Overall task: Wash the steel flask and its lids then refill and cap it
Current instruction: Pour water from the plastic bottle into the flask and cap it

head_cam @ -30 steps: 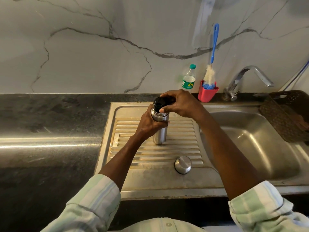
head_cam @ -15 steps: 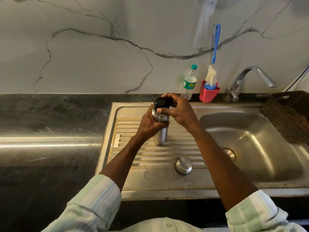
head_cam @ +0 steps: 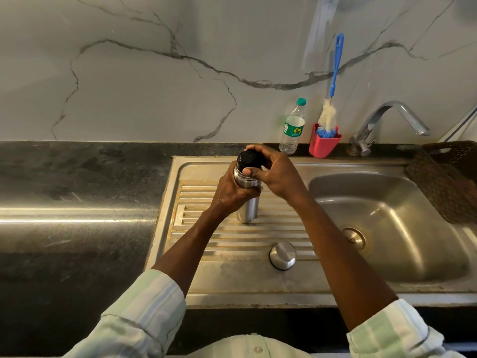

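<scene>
The steel flask [head_cam: 248, 211] stands upright on the ribbed drainboard [head_cam: 206, 233] of the steel sink. My left hand [head_cam: 233, 191] is wrapped around its upper body. My right hand [head_cam: 275, 171] grips the black inner lid [head_cam: 247, 159] sitting on the flask's mouth, thumb at the front and fingers curled over the back. The steel outer cap [head_cam: 282, 255] lies on the drainboard, nearer to me and a little right of the flask, touched by neither hand.
The sink basin [head_cam: 387, 210] with its drain lies to the right, the tap [head_cam: 382, 120] behind it. A plastic water bottle [head_cam: 293, 127] and a red holder [head_cam: 324, 146] with a blue bottle brush stand at the wall. A brown mesh tray [head_cam: 449, 182] overhangs the basin's right edge. Dark countertop extends left.
My right hand has turned on the black lid, wrist swinging from across the flask top to the lid's right side. The left hand and flask have stayed in place.
</scene>
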`<state>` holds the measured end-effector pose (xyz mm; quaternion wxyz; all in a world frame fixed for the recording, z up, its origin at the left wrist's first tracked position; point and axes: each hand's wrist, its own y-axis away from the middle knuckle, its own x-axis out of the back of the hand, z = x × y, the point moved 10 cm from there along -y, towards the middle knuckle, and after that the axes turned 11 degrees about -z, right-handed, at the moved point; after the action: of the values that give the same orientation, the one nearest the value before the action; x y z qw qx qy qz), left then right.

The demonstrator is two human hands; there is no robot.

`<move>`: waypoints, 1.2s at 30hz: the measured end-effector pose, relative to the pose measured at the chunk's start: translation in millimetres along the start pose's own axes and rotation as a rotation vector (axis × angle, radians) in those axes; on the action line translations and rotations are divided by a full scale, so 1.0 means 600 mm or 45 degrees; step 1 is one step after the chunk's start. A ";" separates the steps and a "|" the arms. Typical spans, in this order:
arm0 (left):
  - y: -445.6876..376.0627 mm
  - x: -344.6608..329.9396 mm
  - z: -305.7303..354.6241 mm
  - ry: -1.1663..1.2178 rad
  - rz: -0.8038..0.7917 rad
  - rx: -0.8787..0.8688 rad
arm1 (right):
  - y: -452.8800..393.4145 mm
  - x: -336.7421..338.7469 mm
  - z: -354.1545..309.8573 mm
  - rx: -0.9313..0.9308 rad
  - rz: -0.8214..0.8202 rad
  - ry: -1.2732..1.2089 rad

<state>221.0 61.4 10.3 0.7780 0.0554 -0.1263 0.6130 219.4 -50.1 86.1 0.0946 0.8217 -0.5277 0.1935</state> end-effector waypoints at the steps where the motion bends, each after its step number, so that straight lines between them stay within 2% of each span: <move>1: 0.000 -0.001 0.001 -0.003 0.002 -0.006 | 0.005 0.001 0.004 0.007 0.075 0.013; 4: 0.000 -0.002 0.001 -0.012 -0.006 -0.017 | 0.011 -0.001 0.000 0.016 0.152 0.075; 6: 0.000 -0.003 0.001 -0.021 -0.013 -0.010 | 0.001 -0.002 0.001 -0.015 0.013 0.016; 9: 0.000 -0.001 0.003 -0.034 -0.012 0.000 | -0.012 -0.012 0.000 -0.073 -0.321 -0.038; 11: 0.000 0.001 0.001 -0.034 0.000 0.013 | -0.013 -0.015 -0.009 -0.045 -0.382 -0.050; 15: 0.003 0.004 -0.001 -0.049 0.055 0.014 | -0.009 -0.008 -0.010 -0.018 -0.190 -0.018; 19: 0.002 0.003 -0.002 -0.068 0.074 -0.010 | 0.015 -0.017 -0.002 -0.016 0.200 0.065; 21: 0.002 0.002 -0.001 -0.078 0.058 -0.023 | 0.020 -0.021 -0.007 -0.009 0.252 0.117; 23: 0.001 0.002 0.000 -0.066 0.033 -0.014 | 0.007 -0.013 -0.004 -0.019 0.104 0.079; 26: -0.002 0.002 0.001 -0.062 -0.017 -0.016 | -0.016 -0.010 -0.003 -0.067 -0.318 -0.087; 28: -0.003 0.003 0.002 -0.073 -0.039 -0.014 | -0.025 -0.015 -0.009 -0.063 -0.481 -0.091; 32: -0.006 0.004 -0.003 -0.081 -0.033 0.006 | -0.031 -0.017 -0.014 -0.054 -0.478 -0.040; 36: -0.006 0.002 -0.007 -0.116 0.020 0.017 | -0.018 -0.020 -0.015 -0.041 -0.279 0.079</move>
<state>225.6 63.0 6.6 0.7661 0.0874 -0.1577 0.6169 222.9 -32.1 89.6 0.1446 0.8664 -0.4345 0.1990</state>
